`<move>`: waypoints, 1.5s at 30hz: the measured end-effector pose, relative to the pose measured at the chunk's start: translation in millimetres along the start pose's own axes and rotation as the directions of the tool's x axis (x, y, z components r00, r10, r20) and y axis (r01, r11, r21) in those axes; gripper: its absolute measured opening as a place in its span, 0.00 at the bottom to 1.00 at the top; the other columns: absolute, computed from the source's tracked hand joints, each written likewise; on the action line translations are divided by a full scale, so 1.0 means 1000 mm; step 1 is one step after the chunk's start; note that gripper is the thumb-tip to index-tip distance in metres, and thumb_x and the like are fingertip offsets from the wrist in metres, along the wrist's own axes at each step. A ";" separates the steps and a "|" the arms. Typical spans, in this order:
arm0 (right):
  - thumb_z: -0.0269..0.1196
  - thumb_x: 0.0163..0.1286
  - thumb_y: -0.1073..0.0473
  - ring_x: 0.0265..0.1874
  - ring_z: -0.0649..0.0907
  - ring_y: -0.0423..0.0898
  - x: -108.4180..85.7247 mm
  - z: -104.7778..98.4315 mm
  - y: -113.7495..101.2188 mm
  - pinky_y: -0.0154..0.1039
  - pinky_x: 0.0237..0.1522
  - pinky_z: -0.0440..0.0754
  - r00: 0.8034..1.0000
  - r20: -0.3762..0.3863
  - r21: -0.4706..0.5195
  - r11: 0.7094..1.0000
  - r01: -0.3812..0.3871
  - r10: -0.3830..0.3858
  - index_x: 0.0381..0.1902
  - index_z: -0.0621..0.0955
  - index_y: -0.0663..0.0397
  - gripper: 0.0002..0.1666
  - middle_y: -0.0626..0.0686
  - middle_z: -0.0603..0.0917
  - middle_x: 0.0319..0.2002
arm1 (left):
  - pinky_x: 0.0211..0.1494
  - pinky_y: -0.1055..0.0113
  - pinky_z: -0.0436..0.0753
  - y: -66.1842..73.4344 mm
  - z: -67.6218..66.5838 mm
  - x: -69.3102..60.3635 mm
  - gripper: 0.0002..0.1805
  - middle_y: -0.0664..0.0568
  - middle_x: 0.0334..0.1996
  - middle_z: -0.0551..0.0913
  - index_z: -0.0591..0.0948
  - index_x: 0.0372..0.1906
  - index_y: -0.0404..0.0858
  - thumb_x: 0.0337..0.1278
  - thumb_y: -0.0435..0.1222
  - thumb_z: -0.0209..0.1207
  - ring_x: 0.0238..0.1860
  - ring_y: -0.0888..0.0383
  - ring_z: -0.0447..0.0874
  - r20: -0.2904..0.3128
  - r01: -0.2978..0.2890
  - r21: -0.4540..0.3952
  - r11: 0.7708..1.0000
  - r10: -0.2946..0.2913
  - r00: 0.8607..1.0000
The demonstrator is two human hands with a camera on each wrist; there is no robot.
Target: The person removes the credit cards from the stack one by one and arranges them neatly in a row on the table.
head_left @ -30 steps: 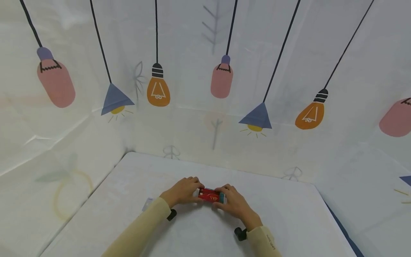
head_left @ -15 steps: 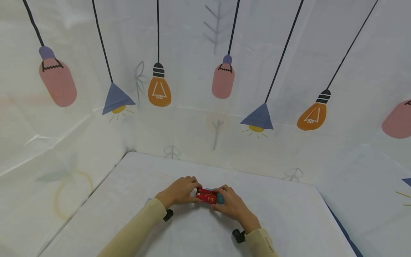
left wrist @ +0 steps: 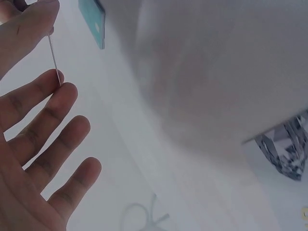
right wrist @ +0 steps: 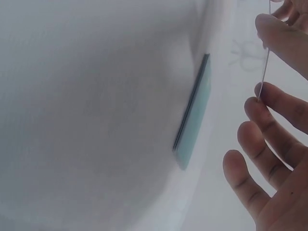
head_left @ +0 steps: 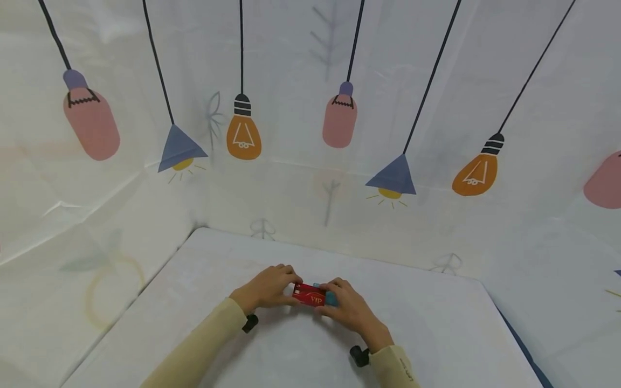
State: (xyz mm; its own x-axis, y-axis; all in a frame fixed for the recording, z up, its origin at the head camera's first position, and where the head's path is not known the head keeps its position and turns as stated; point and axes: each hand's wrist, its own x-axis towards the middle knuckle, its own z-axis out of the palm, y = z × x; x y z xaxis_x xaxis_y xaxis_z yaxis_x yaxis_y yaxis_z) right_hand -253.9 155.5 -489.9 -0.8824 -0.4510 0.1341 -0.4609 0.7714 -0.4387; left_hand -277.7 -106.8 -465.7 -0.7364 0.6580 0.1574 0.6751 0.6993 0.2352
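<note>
A red card marked VIP (head_left: 309, 295) is held up between both hands in the head view. My left hand (head_left: 267, 289) pinches its left end; in the left wrist view the card shows edge-on as a thin line between the thumb and fingertips of the left hand (left wrist: 43, 130). The right end is pinched by my right hand (head_left: 353, 309), and the right wrist view shows the same edge-on card (right wrist: 264, 72) at the fingertips of the right hand (right wrist: 274, 154). Below it lies a teal stack of cards (right wrist: 195, 120), partly hidden behind the card in the head view.
A card with a grey faceted picture (left wrist: 288, 149) lies on the white table (head_left: 436, 334), at the right of the left wrist view. Pale sheeting (head_left: 291, 199) printed with hanging lamps stands behind and beside the table.
Both hands have shifted slightly left with the red card, and more of the teal stack shows at its right than a second ago. The hold on the card stays the same.
</note>
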 end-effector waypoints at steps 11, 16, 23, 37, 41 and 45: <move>0.71 0.62 0.36 0.52 0.78 0.46 0.004 0.008 -0.016 0.51 0.54 0.81 0.999 0.012 -0.013 0.999 -0.036 0.036 0.62 0.81 0.42 0.34 0.46 0.77 0.53 | 0.51 0.59 0.80 -0.009 -0.002 -0.016 0.29 0.54 0.49 0.80 0.84 0.58 0.44 0.57 0.57 0.69 0.46 0.56 0.77 -0.021 -0.012 0.043 0.999 0.013 1.000; 0.71 0.62 0.35 0.51 0.78 0.45 0.003 0.012 -0.023 0.51 0.54 0.81 0.999 0.015 -0.028 0.999 -0.032 0.032 0.62 0.80 0.39 0.33 0.45 0.77 0.53 | 0.50 0.60 0.80 -0.013 0.000 -0.024 0.29 0.55 0.49 0.80 0.84 0.57 0.46 0.57 0.58 0.68 0.46 0.57 0.77 -0.031 -0.010 0.043 0.999 0.011 0.999; 0.71 0.62 0.37 0.50 0.78 0.45 0.002 0.017 -0.027 0.51 0.52 0.82 1.000 0.021 -0.024 1.000 -0.021 0.021 0.62 0.80 0.41 0.34 0.45 0.77 0.53 | 0.50 0.59 0.80 -0.014 0.001 -0.030 0.28 0.55 0.48 0.80 0.84 0.57 0.45 0.56 0.56 0.70 0.46 0.56 0.77 -0.038 -0.008 0.024 1.000 0.009 0.999; 0.71 0.62 0.36 0.50 0.79 0.47 -0.002 0.025 -0.032 0.50 0.52 0.83 1.000 0.021 -0.030 1.000 0.002 -0.002 0.62 0.80 0.45 0.35 0.49 0.77 0.56 | 0.50 0.59 0.81 -0.014 0.006 -0.041 0.28 0.55 0.48 0.80 0.84 0.57 0.45 0.54 0.55 0.71 0.46 0.56 0.77 -0.040 -0.009 0.035 0.999 0.011 0.999; 0.71 0.62 0.35 0.49 0.80 0.46 -0.002 0.028 -0.033 0.49 0.50 0.83 1.000 0.021 -0.050 0.999 -0.014 0.016 0.62 0.80 0.45 0.36 0.50 0.78 0.57 | 0.51 0.58 0.80 -0.016 0.007 -0.043 0.29 0.55 0.48 0.79 0.84 0.57 0.44 0.55 0.55 0.71 0.46 0.56 0.77 -0.037 -0.007 0.030 1.000 0.008 0.999; 0.72 0.61 0.36 0.47 0.79 0.44 0.001 0.031 -0.036 0.47 0.48 0.83 1.000 0.015 -0.055 0.998 -0.008 0.009 0.62 0.80 0.44 0.35 0.48 0.77 0.54 | 0.51 0.57 0.80 -0.018 0.005 -0.047 0.28 0.55 0.47 0.79 0.84 0.56 0.44 0.54 0.55 0.71 0.46 0.56 0.77 -0.047 0.003 0.036 0.999 -0.001 0.999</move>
State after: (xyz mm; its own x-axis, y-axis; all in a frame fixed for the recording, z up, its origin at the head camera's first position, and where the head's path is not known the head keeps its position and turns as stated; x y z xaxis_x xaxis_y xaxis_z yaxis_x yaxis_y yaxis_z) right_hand -235.3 113.8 -501.8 -0.8848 -0.4510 0.1168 -0.4585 0.7983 -0.3905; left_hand -254.9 -148.9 -482.1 -0.7386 0.6433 0.2018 0.6740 0.7108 0.2011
